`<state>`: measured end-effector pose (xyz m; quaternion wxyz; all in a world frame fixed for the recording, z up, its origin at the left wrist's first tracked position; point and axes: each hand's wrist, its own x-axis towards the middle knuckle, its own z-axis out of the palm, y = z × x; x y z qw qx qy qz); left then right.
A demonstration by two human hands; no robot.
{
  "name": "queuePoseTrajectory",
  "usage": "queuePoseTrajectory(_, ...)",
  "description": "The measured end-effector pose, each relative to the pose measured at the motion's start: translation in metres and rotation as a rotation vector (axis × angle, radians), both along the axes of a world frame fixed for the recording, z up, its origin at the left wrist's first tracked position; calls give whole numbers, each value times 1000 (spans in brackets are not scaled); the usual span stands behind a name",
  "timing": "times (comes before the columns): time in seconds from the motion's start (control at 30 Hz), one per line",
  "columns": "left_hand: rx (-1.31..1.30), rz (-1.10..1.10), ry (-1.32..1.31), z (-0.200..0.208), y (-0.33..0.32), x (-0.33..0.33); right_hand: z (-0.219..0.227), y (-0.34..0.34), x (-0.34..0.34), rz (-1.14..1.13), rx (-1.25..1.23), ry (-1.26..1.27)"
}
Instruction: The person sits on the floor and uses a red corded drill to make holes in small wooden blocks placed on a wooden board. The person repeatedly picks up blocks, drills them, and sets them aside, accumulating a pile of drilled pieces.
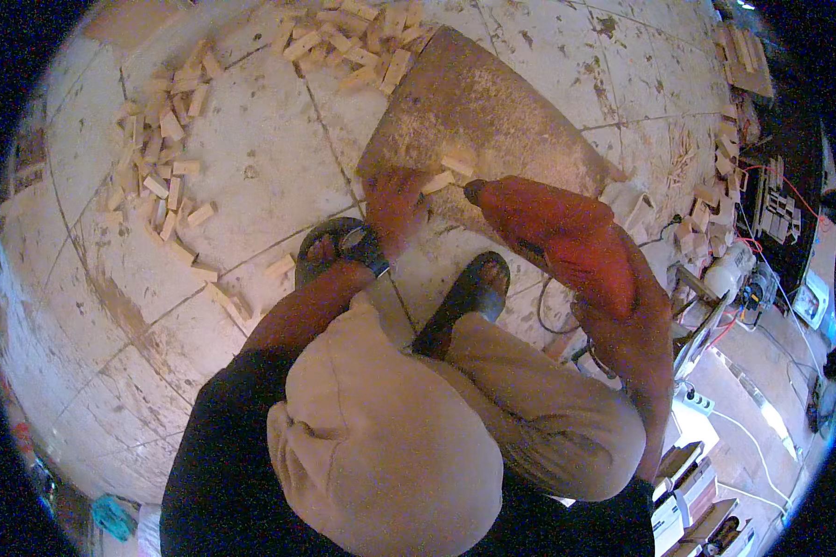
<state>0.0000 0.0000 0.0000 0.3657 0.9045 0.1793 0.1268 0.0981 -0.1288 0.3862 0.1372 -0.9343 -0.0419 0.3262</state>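
Observation:
My left hand [398,206], with a dark watch at its wrist, is smeared by motion over the near left edge of a brown, dusty board [492,102]. Right beside its fingers is a small pale wooden block [438,182]; whether they grip it is unclear. A second wooden block [457,167] lies just beyond it on the board. My right hand [553,218] is wrapped around a tool with a dark nose [474,191], whose thin tip points left at the nearer block. Most of the tool is hidden by the hand.
Loose wooden blocks lie in a pile [353,42] beyond the board and in a curved row [163,167] on the left of the tiled floor. My sandalled feet stand close to the board. At the right are a black cable [550,311], more blocks, machinery and a power strip [695,399].

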Motion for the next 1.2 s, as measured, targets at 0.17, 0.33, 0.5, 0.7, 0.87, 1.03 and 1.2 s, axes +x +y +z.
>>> queuePoseTrajectory(0.17, -43, -3, -128, 7, -8, 20, -1, -1, 1, 67, 13, -45)
queuePoseTrajectory(0.33, -58, 1, -161, 13, -4, 16, -3, 0, 0, 92, -29, -53)
queuePoseTrajectory(0.5, -56, 9, -146, 10, -6, 11, -3, 2, -4, 114, -20, -57)
queuePoseTrajectory(0.7, -112, -12, -170, 5, -7, 11, 1, 12, -4, 228, -138, -13)
queuePoseTrajectory(0.87, -87, -9, -191, 12, -1, 5, 0, 20, 0, 321, -234, -1)
queuePoseTrajectory(1.03, -123, -46, -203, 16, 2, 7, -6, 19, 6, 417, -171, -68)
queuePoseTrajectory(1.2, -125, -34, -229, 13, 1, 9, -8, 19, 8, 442, -208, -51)
